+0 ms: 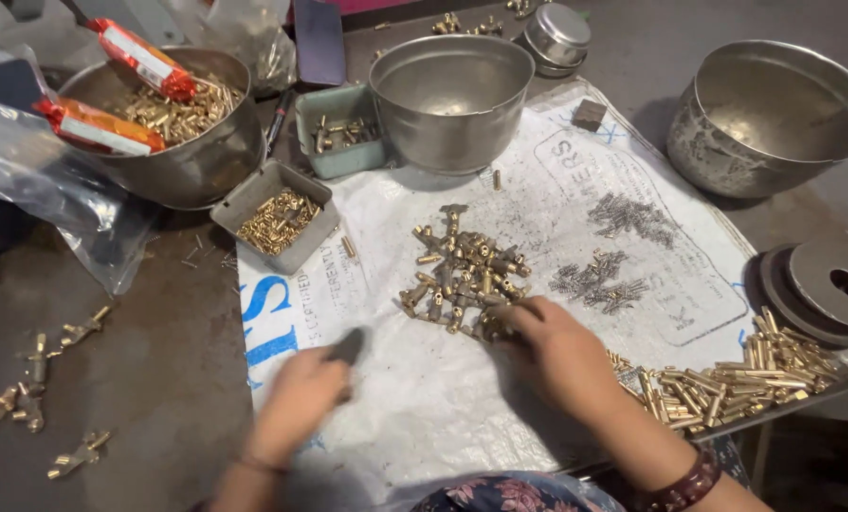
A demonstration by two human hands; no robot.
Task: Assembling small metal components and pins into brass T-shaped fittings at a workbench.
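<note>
A heap of small brass fittings (464,272) lies in the middle of a white woven sack sheet (424,398). My right hand (556,356) reaches into the near edge of that heap, its fingers closed around a fitting there. My left hand (300,393) is lower left on the sheet, blurred, gripping a small dark tool (348,346) that points toward the heap. Two clusters of small grey screws (599,280) lie to the right of the heap.
Brass tubes (737,374) pile at the right edge. Steel bowls stand at the back: one with brass parts and red packets (173,123), an empty one (452,100), another at far right (775,114). Two small trays (277,218) hold brass pieces. Loose fittings (35,379) lie on the left.
</note>
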